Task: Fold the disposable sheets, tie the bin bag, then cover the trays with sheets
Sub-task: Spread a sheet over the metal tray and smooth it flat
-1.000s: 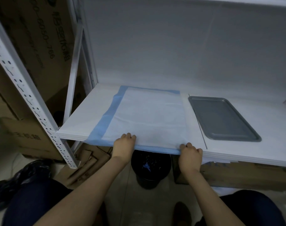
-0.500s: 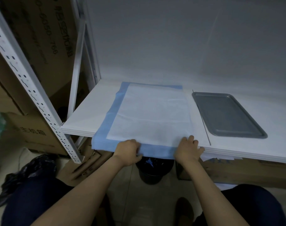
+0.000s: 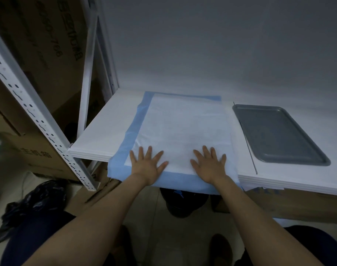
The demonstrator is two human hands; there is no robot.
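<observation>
White sheet (image 3: 183, 127) with a blue border spread on the shelf (image 3: 106, 131), its near edge draping over the shelf's front. Left hand (image 3: 146, 166) and right hand (image 3: 209, 166) laid flat on the sheet by the shelf's front edge, palms down, fingers straight and spread wide, gripping nothing. Grey tray (image 3: 275, 135) uncovered on the shelf's right part, beside the sheet, apart from it. Black bin (image 3: 183, 204) on the floor below the shelf's front. Black bag (image 3: 35, 200) on the floor left of the shelf.
</observation>
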